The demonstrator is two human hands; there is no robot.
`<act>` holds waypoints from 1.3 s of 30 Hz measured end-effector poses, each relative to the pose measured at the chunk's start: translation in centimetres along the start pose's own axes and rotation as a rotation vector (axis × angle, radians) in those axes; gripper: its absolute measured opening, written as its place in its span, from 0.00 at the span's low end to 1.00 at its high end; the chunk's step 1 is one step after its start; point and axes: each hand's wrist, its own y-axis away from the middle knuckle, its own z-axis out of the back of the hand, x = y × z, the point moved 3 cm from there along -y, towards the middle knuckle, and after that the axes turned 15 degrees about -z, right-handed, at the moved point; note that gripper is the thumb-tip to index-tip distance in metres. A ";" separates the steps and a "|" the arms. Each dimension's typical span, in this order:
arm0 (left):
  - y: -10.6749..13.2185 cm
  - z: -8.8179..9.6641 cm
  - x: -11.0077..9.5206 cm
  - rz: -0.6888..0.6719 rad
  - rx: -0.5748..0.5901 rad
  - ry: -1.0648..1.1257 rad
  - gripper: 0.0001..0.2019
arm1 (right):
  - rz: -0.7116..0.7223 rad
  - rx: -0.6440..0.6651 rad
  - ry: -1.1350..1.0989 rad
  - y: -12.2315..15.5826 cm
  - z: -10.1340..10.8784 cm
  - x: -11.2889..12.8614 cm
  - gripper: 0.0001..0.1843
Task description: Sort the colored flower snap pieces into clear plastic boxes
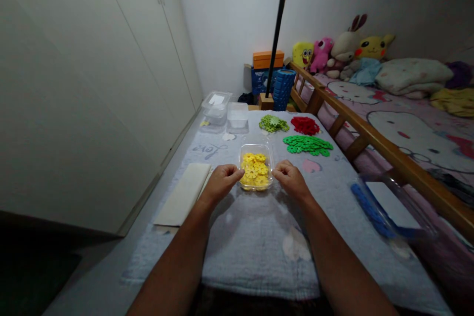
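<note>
A clear plastic container (256,148) filled with yellow flower-shaped pieces (255,172) stands in front of me on the cloth-covered table. My left hand (224,180) grips its left edge, thumb on the rim and fingers curled. On the opposite edge, my right hand (291,177) pinches the rim between thumb and curled fingers. Beyond it lie a green pile (308,145), a light green pile (273,123) and a red pile (305,125) of similar flat pieces.
Left of my left arm lies a folded beige cloth or pad (183,195). Clear containers (237,117) stand at the back left. At the right edge is a clear box (394,207) with blue pieces and a white label. A wooden bed rail (365,131) runs along the right.
</note>
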 end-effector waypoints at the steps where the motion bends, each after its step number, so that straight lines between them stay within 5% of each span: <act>1: 0.0 0.1 0.1 0.011 0.009 -0.033 0.24 | -0.004 0.012 0.019 0.0 0.0 0.0 0.16; 10: -0.3 0.7 0.8 0.036 0.027 -0.263 0.23 | -0.152 0.188 0.061 0.4 -0.3 0.1 0.21; 15: -0.6 0.7 1.5 0.066 0.025 -0.194 0.20 | -0.352 0.272 -0.128 0.8 -0.7 0.1 0.16; 18: -0.5 0.4 2.1 0.126 0.066 -0.087 0.20 | -0.428 0.305 -0.238 1.0 -0.9 0.1 0.23; 24: -0.1 0.0 2.7 0.228 0.119 0.091 0.23 | -0.411 0.369 -0.312 1.2 -1.0 0.4 0.43; 39: 0.0 -0.2 2.8 0.240 0.184 0.182 0.23 | -0.435 0.328 -0.192 1.9 -1.2 1.7 0.46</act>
